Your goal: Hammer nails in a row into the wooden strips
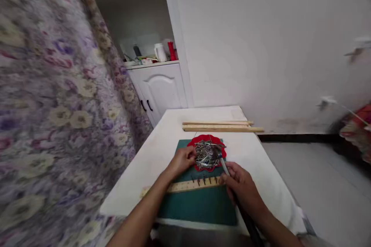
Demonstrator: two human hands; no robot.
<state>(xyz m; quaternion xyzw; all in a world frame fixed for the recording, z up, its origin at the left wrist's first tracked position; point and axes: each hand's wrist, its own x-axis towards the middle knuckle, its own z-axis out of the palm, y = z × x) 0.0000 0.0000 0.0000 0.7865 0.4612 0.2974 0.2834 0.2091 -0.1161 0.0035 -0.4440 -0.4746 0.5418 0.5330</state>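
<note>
A red scalloped dish (206, 140) heaped with several silver nails (205, 153) sits on a green mat (199, 204) on a white table (150, 162). My left hand (182, 160) reaches into the left side of the nail pile, fingers pinched together; what they hold is too small to see. My right hand (242, 187) is wrapped round the handle of a hammer (222, 160), its head resting by the dish. A wooden strip (188, 185) lies across the mat under my hands, with several dark nails standing in it.
Two more wooden strips (220, 126) lie at the table's far end by a white wall. A flowered curtain (52, 104) hangs on the left. Behind is a white cabinet (159, 88) with a jug and a red bottle on top. Grey floor lies to the right.
</note>
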